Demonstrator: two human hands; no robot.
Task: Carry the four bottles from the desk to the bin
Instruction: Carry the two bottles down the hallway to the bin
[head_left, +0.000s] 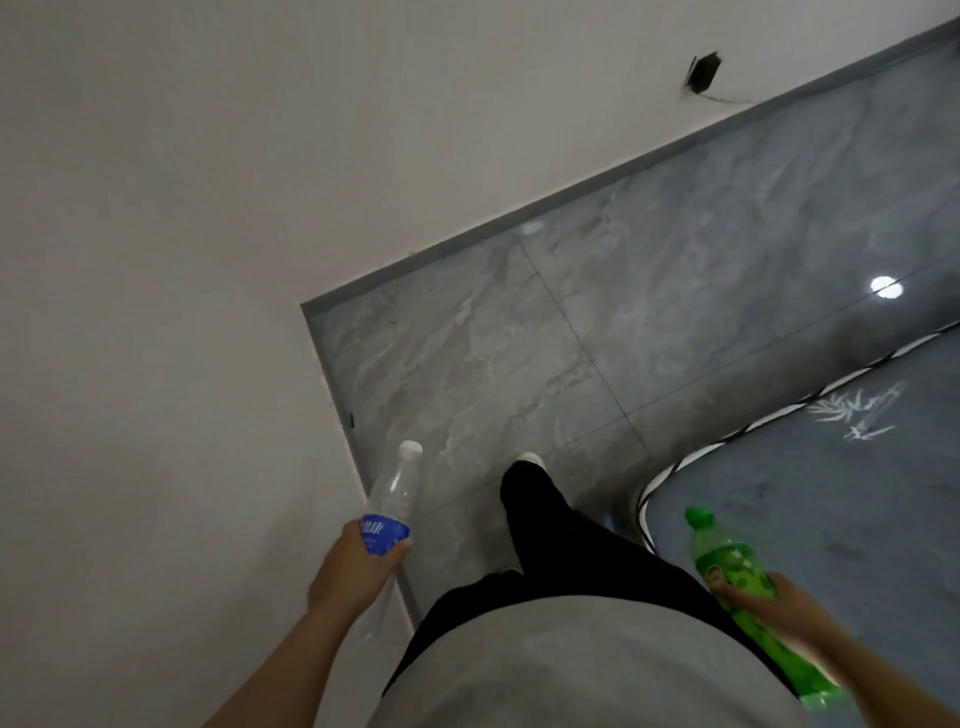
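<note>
Head view, looking down at your own body: your left hand (358, 564) curls round a clear water bottle (388, 512) at its blue label, white cap pointing away from you, near the white wall (156, 312) on the left. Your right hand (769, 597) grips a green soda bottle (737, 577) at its middle, cap tilted up and left, above a grey rug (831, 493) on the right. Between them, your dark trouser leg (540, 514) steps onto grey marbled floor tiles (597, 322).

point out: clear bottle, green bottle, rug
clear bottle (390, 499): head view, on the transparent body above the blue label.
green bottle (730, 566): head view, on the label area.
rug (831, 499): head view, on its bare grey surface.
</note>
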